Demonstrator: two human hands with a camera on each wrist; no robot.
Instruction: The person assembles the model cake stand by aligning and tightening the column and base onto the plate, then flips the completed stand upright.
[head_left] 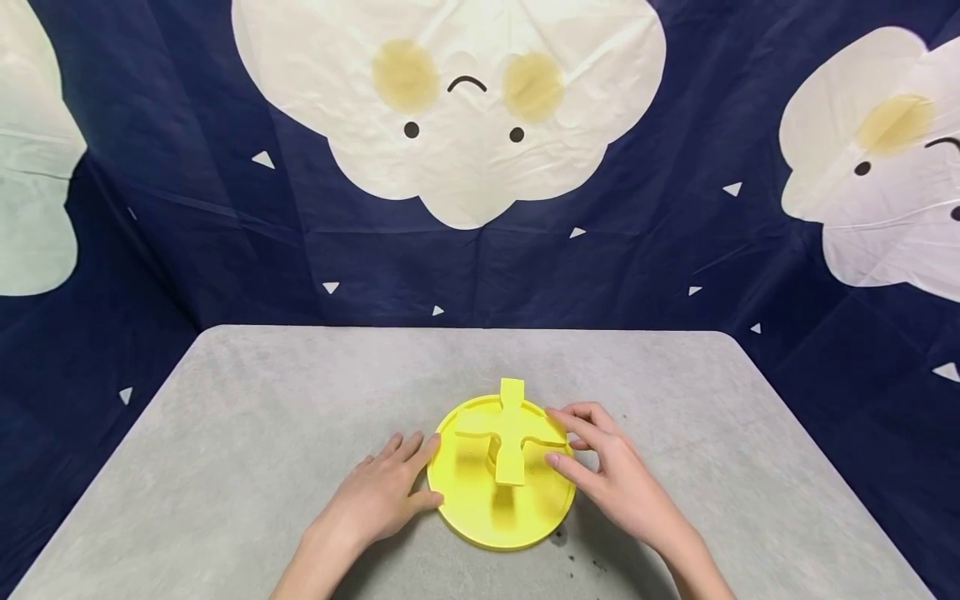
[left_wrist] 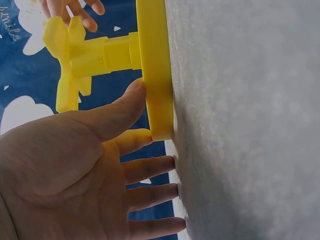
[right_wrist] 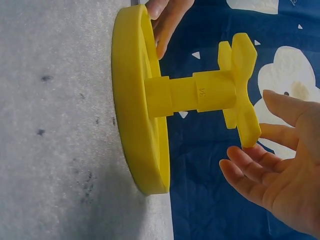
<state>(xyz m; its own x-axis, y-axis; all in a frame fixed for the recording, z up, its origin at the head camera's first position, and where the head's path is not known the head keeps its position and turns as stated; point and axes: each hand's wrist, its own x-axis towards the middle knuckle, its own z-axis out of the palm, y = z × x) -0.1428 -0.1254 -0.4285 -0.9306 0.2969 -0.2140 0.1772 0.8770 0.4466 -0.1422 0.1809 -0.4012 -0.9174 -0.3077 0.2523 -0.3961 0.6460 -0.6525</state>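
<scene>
A round yellow base with a raised rim lies flat on the grey table. From its middle rises a yellow stem, topped by a four-armed yellow cross-shaped knob. My left hand rests at the base's left side, thumb and index fingertip against the rim. Its other fingers reach straight down to the tabletop, spread apart. On the right, my right hand is beside the knob, its loosely bent fingers right at the tip of one arm. The thumb stands apart from that arm.
The grey table has rounded far corners and a few dark specks near the base's right side. Behind it hangs a dark blue cloth printed with white clouds and small triangles.
</scene>
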